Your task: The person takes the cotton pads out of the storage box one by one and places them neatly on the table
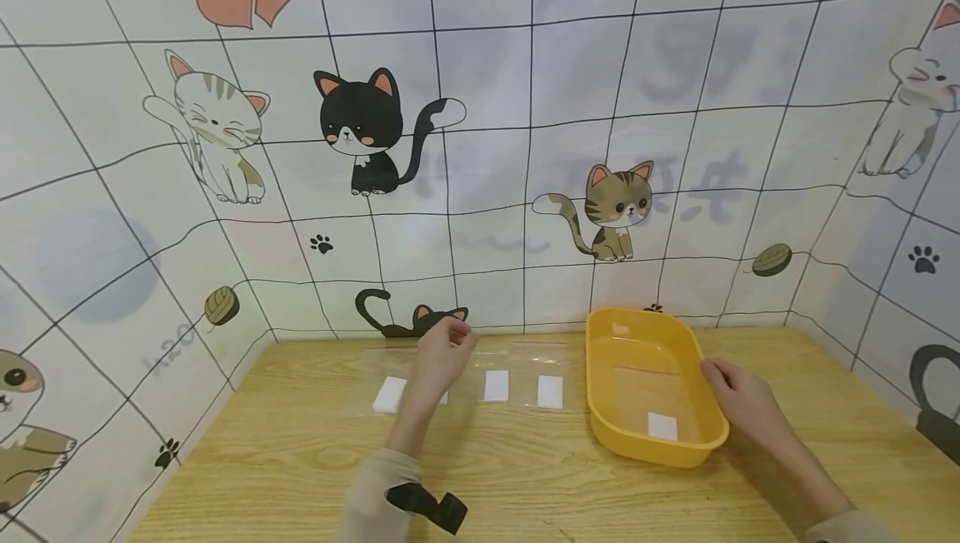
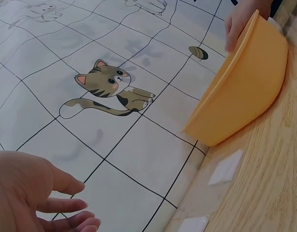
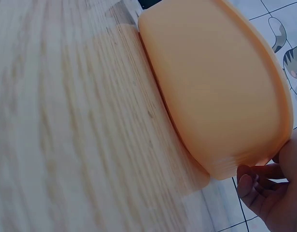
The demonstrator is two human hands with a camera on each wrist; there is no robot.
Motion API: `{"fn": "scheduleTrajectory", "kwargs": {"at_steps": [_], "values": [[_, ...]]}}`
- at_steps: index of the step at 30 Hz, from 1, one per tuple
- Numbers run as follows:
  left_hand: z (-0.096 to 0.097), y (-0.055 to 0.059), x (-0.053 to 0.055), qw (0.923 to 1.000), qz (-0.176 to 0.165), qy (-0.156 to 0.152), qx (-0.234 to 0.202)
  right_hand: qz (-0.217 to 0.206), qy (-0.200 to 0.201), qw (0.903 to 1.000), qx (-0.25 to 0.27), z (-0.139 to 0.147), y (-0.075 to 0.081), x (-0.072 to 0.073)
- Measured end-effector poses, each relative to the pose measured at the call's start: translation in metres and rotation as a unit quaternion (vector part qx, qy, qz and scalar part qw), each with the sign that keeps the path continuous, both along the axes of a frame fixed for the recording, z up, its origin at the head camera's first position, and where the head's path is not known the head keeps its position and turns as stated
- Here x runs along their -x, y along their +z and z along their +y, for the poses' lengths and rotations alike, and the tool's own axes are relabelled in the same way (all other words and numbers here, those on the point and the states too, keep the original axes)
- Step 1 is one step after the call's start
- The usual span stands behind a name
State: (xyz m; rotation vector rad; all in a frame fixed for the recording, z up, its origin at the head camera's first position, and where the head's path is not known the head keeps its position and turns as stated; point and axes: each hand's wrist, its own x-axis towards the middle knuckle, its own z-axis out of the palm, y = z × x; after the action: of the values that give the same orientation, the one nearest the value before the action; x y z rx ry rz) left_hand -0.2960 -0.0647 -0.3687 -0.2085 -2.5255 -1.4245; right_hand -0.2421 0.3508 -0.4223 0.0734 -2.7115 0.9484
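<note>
My left hand (image 1: 446,351) is raised above a row of clear plastic bags at the back of the table. In the left wrist view its fingers (image 2: 66,205) are loosely bent with nothing between them. Each bag holds a white rectangular piece, such as the left one (image 1: 390,395), the middle one (image 1: 497,386) and the right one (image 1: 550,391); my left arm partly covers another. With my right hand (image 1: 742,397) I grip the right rim of a yellow plastic basin (image 1: 652,450). Inside the basin lies a clear bag with a white piece (image 1: 662,426).
The wooden table (image 1: 525,476) meets a wall sheet (image 1: 495,168) printed with cartoon cats and grid lines at its back and sides. The basin stands to the right of the row of bags, near the back edge. A black strap (image 1: 427,505) is on my left sleeve.
</note>
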Motion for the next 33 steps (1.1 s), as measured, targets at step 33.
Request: {"fn": "scheduleTrajectory", "kwargs": {"at_steps": [33], "values": [[0.063, 0.015, -0.030, 0.9906, -0.020, -0.131, -0.034, 0.009, -0.004, 0.9999, -0.003, 0.000, 0.001, -0.001]]}}
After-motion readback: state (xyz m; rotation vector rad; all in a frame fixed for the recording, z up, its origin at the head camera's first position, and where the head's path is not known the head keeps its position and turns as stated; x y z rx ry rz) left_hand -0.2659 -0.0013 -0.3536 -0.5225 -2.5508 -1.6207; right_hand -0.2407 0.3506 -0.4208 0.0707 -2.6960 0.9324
